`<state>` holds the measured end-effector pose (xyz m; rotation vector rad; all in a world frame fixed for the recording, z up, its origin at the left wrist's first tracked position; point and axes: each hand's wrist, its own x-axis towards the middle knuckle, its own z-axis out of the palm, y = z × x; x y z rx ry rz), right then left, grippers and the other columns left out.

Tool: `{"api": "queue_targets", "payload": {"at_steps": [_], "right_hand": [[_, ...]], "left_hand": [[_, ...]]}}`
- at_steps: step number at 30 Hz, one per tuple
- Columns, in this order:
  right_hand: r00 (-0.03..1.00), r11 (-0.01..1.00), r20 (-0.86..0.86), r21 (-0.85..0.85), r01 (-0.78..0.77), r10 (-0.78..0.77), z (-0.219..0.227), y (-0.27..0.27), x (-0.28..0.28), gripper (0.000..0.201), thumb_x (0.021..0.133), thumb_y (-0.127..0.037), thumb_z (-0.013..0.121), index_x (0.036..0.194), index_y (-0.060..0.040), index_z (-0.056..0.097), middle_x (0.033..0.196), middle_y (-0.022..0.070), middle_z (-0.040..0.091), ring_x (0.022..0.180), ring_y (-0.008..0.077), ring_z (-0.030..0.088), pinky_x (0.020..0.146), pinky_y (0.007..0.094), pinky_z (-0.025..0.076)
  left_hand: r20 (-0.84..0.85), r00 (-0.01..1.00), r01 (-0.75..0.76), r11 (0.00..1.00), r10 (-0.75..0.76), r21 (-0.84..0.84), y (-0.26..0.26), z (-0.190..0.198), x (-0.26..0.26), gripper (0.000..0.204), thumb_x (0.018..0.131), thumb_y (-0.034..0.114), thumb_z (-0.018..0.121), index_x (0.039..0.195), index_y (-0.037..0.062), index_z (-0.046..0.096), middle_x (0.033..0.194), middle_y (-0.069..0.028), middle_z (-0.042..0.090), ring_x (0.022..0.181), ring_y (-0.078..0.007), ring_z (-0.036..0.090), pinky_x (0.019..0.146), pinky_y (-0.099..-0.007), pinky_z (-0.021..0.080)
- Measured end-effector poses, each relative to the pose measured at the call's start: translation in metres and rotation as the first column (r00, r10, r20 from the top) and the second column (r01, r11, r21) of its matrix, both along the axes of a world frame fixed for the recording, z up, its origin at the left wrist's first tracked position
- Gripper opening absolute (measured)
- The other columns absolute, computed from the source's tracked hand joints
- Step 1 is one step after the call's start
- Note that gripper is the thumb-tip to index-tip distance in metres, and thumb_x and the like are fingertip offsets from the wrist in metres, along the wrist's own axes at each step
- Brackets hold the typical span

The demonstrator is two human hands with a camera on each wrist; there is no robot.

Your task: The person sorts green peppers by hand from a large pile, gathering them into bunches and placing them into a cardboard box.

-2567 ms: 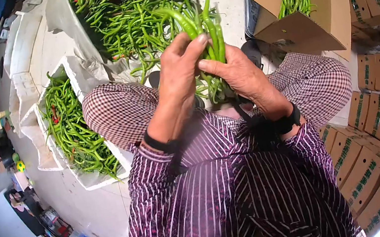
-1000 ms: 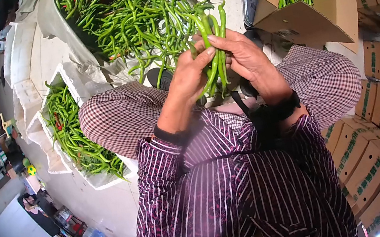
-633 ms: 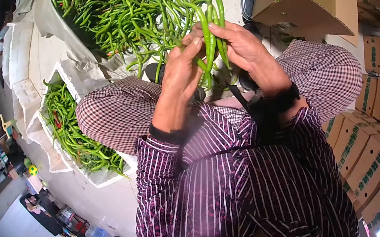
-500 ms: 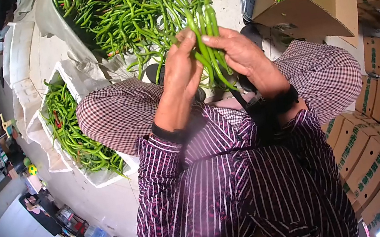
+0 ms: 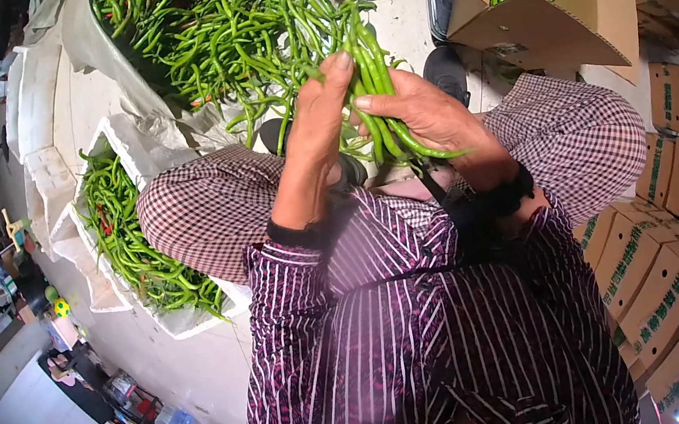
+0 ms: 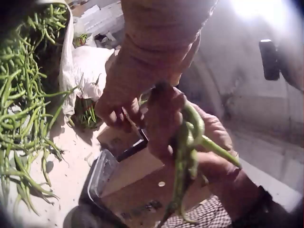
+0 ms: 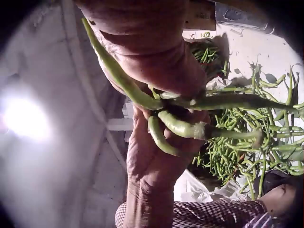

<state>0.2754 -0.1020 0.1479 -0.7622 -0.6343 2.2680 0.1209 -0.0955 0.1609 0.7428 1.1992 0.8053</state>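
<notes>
A bunch of long green chili peppers [image 5: 377, 84] stands between the two hands, its long axis running away from the body, with one tip bending out over the heel of the right hand [image 5: 436, 115]; the left hand [image 5: 314, 122] pinches the bunch higher up, thumb along its left side; the right hand pinches lower, thumb across the front; the fingers behind are largely hidden, so their exact curl is hard to judge; the right hand is nearer the open cardboard box [image 5: 547, 32], whose flap edge slants toward the right knee [image 5: 582, 131]; pale floor [image 5: 405, 21] separates bunch and box; peppers spilling from the plastic sack [image 5: 87, 34] lie close beyond the left hand.
</notes>
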Motion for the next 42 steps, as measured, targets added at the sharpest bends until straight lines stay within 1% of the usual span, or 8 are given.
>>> {"api": "queue_targets", "payload": {"at_steps": [11,21,31,32,33,35,37,42], "right_hand": [[0.959,0.952,0.066,0.159,0.261,-0.275,0.094,0.01,0.059,0.034,0.089,-0.008,0.058,0.119,0.0043,0.048,0.107,0.0137,0.06,0.093,0.0204,0.062,0.079,0.0317,0.053],[0.69,0.775,0.378,0.443,0.45,-0.617,0.165,0.103,0.234,0.017,0.09,-0.008,0.055,0.106,-0.0009,0.054,0.088,0.0103,0.064,0.078,0.0188,0.066,0.062,0.0343,0.06],[0.429,0.89,0.779,0.397,0.226,-0.457,0.126,0.088,0.285,0.05,0.094,-0.03,0.052,0.133,0.0006,0.044,0.125,0.0077,0.058,0.112,0.013,0.054,0.089,0.0273,0.04],[0.333,0.864,0.797,0.471,0.179,-0.504,0.147,0.079,0.253,0.049,0.094,-0.03,0.051,0.131,0.0016,0.045,0.121,0.0085,0.059,0.106,0.0126,0.056,0.086,0.0265,0.041],[0.231,0.835,0.803,0.536,0.123,-0.55,0.164,0.067,0.222,0.049,0.094,-0.031,0.05,0.129,0.0025,0.047,0.116,0.0093,0.061,0.099,0.0122,0.058,0.083,0.0258,0.042],[0.216,0.913,0.888,0.405,0.051,-0.406,0.187,0.041,0.17,0.045,0.091,-0.03,0.051,0.121,0.0043,0.051,0.104,0.0106,0.063,0.08,0.0113,0.059,0.073,0.0253,0.046],[0.648,0.92,0.738,0.363,-0.146,-0.188,0.181,0.022,0.11,0.034,0.089,-0.023,0.055,0.11,0.0026,0.057,0.096,0.0115,0.065,0.063,0.0127,0.058,0.062,0.0229,0.048],[0.702,0.972,0.686,-0.037,-0.232,0.193,0.063,0.026,0.01,0.029,0.086,-0.014,0.06,0.111,0.0019,0.058,0.1,0.0139,0.066,0.081,0.017,0.064,0.073,0.0275,0.052]], "left_hand": [[0.329,0.929,-0.174,0.984,0.172,-0.025,-0.009,0.063,0.01,0.051,0.093,0.023,0.053,0.133,-0.0044,0.038,0.118,-0.0201,0.057,0.108,-0.0253,0.055,0.096,-0.035,0.042],[0.029,0.955,-0.287,0.897,0.295,0.337,-0.006,0.156,-0.119,0.055,0.094,0.019,0.053,0.137,-0.0067,0.032,0.089,-0.0007,0.045,0.08,-0.009,0.048,0.073,-0.0205,0.045],[-0.332,0.914,-0.268,0.961,0.233,-0.063,0.005,-0.014,-0.248,0.035,0.09,0.01,0.057,0.121,-0.0062,0.053,0.089,-0.01,0.063,0.076,-0.0132,0.057,0.07,-0.0237,0.046],[-0.421,0.903,-0.083,0.996,0.088,0.032,-0.001,-0.021,-0.232,0.033,0.092,0.013,0.056,0.12,-0.0025,0.055,0.091,-0.0092,0.063,0.088,-0.017,0.061,0.079,-0.027,0.048],[-0.854,0.495,0.521,0.842,-0.163,0.141,-0.005,-0.045,-0.238,0.031,0.093,0.016,0.055,0.121,0.002,0.056,0.095,-0.0089,0.064,0.099,-0.0191,0.061,0.087,-0.0289,0.047],[-0.408,0.91,-0.057,0.953,-0.073,-0.297,0.005,-0.082,-0.212,0.035,0.092,0.022,0.058,0.121,0.0026,0.055,0.104,-0.011,0.065,0.098,-0.0186,0.062,0.087,-0.0292,0.048],[-0.327,0.943,-0.016,0.974,-0.06,-0.225,0.002,-0.13,-0.202,0.04,0.088,0.021,0.06,0.121,-0.0014,0.054,0.096,-0.0123,0.067,0.087,-0.0186,0.064,0.078,-0.0302,0.051],[-0.562,0.826,0.064,0.998,-0.041,0.023,0.023,-0.175,-0.163,0.032,0.084,0.017,0.062,0.11,-0.0015,0.061,0.098,-0.0166,0.066,0.088,-0.0251,0.064,0.08,-0.0343,0.049]]}}
